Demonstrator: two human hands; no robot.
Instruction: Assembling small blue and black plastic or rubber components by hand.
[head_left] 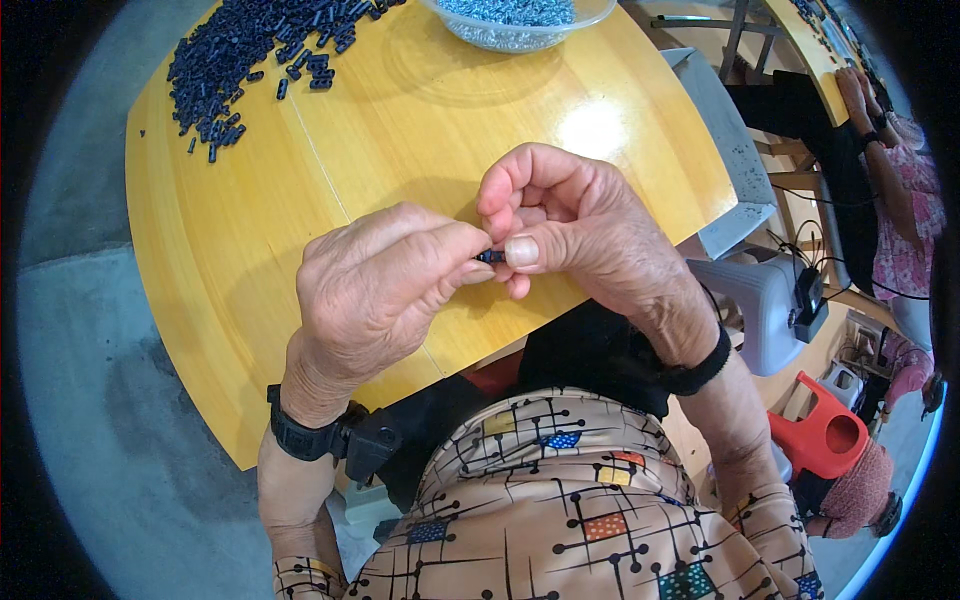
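Above the near part of the yellow table (250, 290), my two hands meet over a small dark cylindrical piece (489, 257). My left hand (375, 285) pinches one end of it between thumb and fingertips. The other end is gripped by the thumb and fingers of my right hand (595, 225), whose upper fingers are loosely curled. Most of the piece is hidden by the fingertips. A large heap of similar dark small pieces (225, 70) lies at the table's far left. Beyond my right hand stands a clear plastic bowl (592, 22) filled with small shiny bluish metal parts.
A grey bin-like container (715, 150) stands against the table's right edge. Farther right are a pale plastic container (750, 300) with cables, a red plastic stool (820, 430) and other people, one with a hand (855, 95) on another table.
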